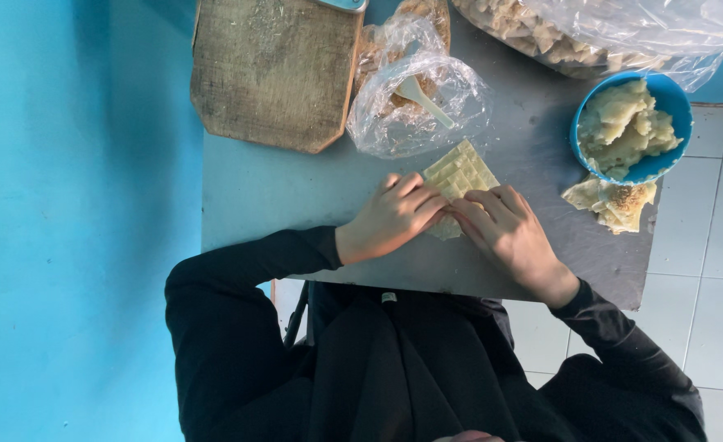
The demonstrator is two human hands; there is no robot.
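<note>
The grey table [296, 192] stands against a bright turquoise wall [67, 205]. On the table, a pale yellow dough sheet [464, 170] shows a scored grid of squares. At the table's right edge, a blue bowl [679, 106] holds cream-coloured mash, perhaps dough. Black sleeves [247, 266] cross the table's near edge.

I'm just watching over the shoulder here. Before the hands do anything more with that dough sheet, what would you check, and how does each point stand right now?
1. Both hands on the sheet: ok. Left hand and right hand press on the scored dough sheet.
2. Sheet flat on the table: ok at its far end; the near end is hidden under the fingers.
3. Filling within reach: ok. The blue bowl is full, to the right.
4. Folded pieces clear of the sheet: ok.
5. Spoon at hand: not ok, it lies in the plastic bag.
6. Wooden board clean: cannot tell.
</note>
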